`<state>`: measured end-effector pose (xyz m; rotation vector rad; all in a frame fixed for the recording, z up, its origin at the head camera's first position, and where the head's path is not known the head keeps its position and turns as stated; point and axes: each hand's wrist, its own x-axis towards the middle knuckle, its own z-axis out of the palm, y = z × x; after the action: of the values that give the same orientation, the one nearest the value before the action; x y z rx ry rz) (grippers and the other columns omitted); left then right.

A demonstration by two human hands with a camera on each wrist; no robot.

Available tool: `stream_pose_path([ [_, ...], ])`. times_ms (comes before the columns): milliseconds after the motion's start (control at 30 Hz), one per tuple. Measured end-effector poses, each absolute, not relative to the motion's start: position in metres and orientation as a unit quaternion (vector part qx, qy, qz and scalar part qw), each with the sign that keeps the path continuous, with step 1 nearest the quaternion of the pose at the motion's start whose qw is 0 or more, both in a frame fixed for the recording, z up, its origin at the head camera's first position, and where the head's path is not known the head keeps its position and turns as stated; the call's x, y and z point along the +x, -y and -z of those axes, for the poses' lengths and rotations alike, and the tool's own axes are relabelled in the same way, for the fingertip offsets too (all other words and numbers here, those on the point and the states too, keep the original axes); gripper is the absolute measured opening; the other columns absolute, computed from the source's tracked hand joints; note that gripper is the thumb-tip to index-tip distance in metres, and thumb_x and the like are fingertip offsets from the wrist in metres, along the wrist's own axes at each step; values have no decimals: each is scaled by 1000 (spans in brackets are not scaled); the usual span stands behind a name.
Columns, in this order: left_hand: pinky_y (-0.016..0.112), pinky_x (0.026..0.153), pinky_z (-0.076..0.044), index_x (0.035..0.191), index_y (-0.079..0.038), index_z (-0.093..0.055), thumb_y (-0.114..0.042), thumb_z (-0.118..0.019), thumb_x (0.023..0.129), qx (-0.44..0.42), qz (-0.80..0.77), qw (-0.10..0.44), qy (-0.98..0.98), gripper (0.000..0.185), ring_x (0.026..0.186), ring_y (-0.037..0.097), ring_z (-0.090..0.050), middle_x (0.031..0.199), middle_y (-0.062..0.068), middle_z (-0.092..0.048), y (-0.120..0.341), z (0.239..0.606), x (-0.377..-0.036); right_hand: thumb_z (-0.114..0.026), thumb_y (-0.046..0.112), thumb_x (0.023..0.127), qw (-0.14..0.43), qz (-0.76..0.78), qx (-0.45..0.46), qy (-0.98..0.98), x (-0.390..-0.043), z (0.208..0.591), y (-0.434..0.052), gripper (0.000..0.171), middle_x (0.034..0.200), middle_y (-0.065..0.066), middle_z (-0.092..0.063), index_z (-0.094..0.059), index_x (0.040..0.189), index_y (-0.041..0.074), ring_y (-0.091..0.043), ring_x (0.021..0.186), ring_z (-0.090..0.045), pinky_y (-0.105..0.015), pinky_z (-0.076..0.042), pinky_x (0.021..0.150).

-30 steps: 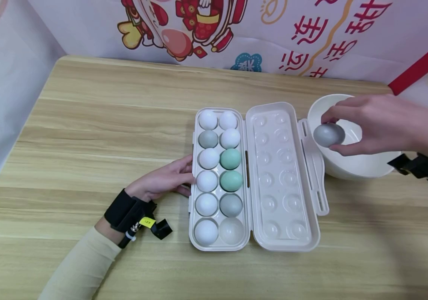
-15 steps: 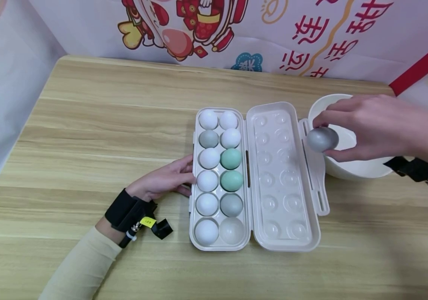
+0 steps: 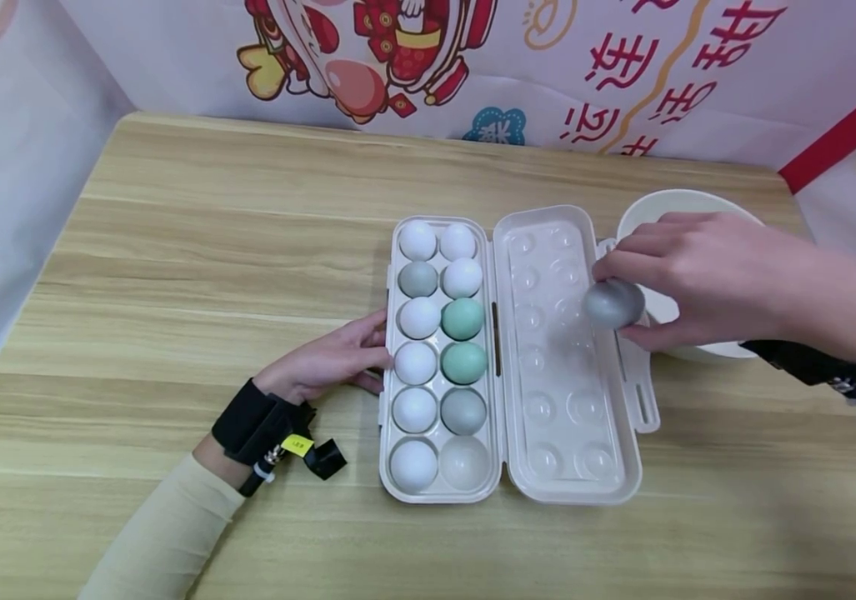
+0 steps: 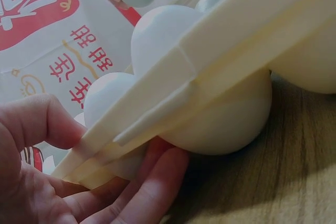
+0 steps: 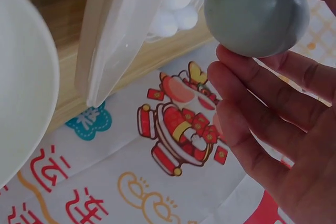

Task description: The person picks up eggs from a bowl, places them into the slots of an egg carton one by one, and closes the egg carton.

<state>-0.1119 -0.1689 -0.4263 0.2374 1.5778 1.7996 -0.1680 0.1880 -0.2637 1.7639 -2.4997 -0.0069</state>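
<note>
In the head view my right hand [image 3: 728,279] pinches a grey-blue egg [image 3: 613,303] between thumb and fingers, above the right edge of the egg box's opened lid [image 3: 558,400]. The right wrist view shows the same egg [image 5: 254,14] at the fingertips. My left hand [image 3: 326,362] grips the left side of the egg box [image 3: 464,463]. In the left wrist view, the thumb lies on the box's rim [image 4: 184,66] and the fingers curl beneath it. White, green [image 3: 463,363] and grey-blue eggs sit in the cups. The near right cup holds no egg.
A white bowl [image 3: 686,200] stands right of the lid, partly hidden by my right hand; its inside is mostly covered. The lid's handle [image 3: 645,408] reaches toward the bowl. A printed cloth [image 3: 172,58] hangs behind the wooden table [image 3: 210,217].
My right hand has carried the grey-blue egg from above the bowl leftward and nearer, to the lid's edge. The left hand and egg box have stayed in place.
</note>
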Motion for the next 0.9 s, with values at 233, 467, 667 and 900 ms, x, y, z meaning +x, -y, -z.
stream_pose_path([
  [233,42,75,-58,151,-4,-16,2,-50,89,88,-701,357,-611,70,98,25,-61,126,23,-52,169,425,-111,-90,30,60,11,0,600,800,-156,265,-171,56,92,1,-65,-63,105,10,-20,80,-60,-41,-57,69],
  [467,41,74,-58,151,-3,-15,2,-50,90,91,-703,355,-609,71,94,25,-61,126,23,-52,168,425,-112,-88,28,64,13,-8,627,779,-147,269,-158,52,88,1,-62,-59,104,10,-18,78,-58,-38,-56,65],
  [667,41,74,-58,152,-4,-13,2,-50,90,90,-704,356,-608,73,95,25,-62,127,24,-51,169,425,-111,-87,26,66,8,-4,636,772,-142,270,-149,51,89,0,-62,-58,104,10,-16,78,-58,-35,-56,64],
  [900,43,75,-57,151,-5,-16,3,-51,90,93,-707,355,-604,71,98,26,-60,127,23,-51,169,427,-111,-81,18,67,-8,1,662,749,-135,276,-133,45,89,-3,-60,-53,100,7,-19,82,-59,-36,-55,64],
])
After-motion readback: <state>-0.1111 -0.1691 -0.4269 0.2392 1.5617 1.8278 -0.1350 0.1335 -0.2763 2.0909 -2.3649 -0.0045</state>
